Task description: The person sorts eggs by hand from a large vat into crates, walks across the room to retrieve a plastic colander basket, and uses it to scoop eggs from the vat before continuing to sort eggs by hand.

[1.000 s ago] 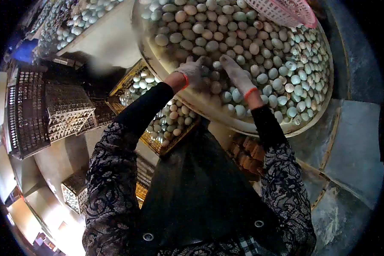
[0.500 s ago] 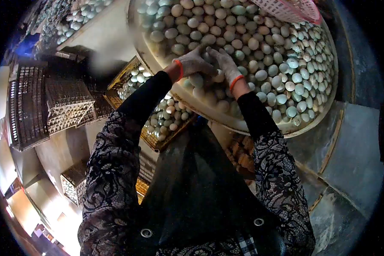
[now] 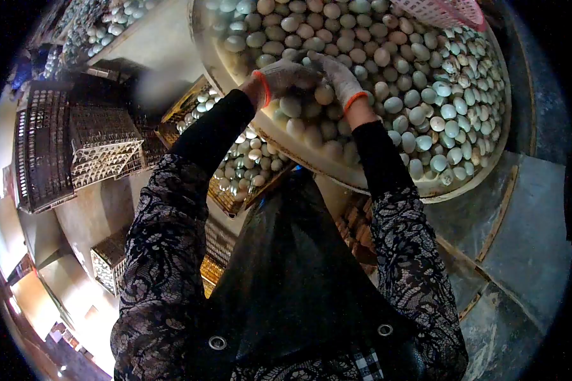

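Observation:
A wide, pale round tub (image 3: 279, 149) is heaped with whitish, greenish and brownish eggs (image 3: 394, 105). Both my hands wear light knit gloves with orange cuffs and meet low over the near left part of the heap. My left hand (image 3: 289, 75) is curled, its fingertips pointing toward the right hand. My right hand (image 3: 338, 77) bends in from the other side, its fingers close to the left ones. A brownish egg (image 3: 324, 95) shows just below and between them; whether it is held cannot be made out. The palms are hidden.
A pink plastic basket (image 3: 451, 14) rests at the tub's far right. Below the tub's left side stands a yellowish crate (image 3: 225, 203) of eggs. Dark stacked crates (image 3: 105, 136) are at the left, more eggs (image 3: 117, 25) at the far left. Grey floor slabs (image 3: 521, 216) lie right.
The view has shifted slightly. Both hands have risen a little in the picture and stay close together, with more of the eggs below them showing.

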{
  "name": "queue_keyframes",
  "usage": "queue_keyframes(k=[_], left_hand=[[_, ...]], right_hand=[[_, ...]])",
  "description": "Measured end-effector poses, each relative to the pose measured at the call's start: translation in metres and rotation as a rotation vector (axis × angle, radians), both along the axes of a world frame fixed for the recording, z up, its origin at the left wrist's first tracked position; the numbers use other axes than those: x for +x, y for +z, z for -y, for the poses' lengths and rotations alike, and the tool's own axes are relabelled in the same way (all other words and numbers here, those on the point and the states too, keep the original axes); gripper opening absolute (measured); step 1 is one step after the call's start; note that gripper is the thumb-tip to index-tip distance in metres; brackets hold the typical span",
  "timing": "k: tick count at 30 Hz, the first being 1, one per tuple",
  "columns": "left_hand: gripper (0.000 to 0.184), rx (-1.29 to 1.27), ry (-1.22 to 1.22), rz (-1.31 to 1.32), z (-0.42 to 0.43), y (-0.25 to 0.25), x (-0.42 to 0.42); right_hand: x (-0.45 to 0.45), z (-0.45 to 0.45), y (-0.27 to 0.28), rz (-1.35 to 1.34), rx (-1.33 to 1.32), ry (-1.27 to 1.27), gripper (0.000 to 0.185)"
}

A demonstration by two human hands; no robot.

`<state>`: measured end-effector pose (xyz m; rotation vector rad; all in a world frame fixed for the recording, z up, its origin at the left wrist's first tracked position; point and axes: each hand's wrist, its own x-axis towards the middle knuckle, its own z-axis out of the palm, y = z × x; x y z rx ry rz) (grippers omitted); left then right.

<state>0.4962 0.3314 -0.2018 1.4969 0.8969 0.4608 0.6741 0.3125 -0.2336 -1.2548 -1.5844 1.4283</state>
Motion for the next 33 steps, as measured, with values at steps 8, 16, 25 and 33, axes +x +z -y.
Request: queue_keyframes(k=[8, 16, 25, 33], left_hand=[[0.030, -0.164, 0.024, -0.011, 0.014, 0.052, 0.005], [0.066, -0.298, 0.070, 0.419, 0.005, 0.067, -0.014], [0.067, 0.128, 0.330, 0.268, 0.077, 0.144, -0.179], [0.063, -0.252, 0.940, 0.436, 0.123, -0.037, -0.254]], right_hand=[[-0.014, 0.016, 0.075, -0.178, -0.331, -0.332, 0.036], [-0.010, -0.013, 0.063, 0.144, 0.323, -0.118, 0.032], [-0.194, 0.006, 0.127, -0.753, 0.006, 0.099, 0.037], [-0.319, 0.022, -0.032, -0.505, -0.587, 0.222, 0.041]])
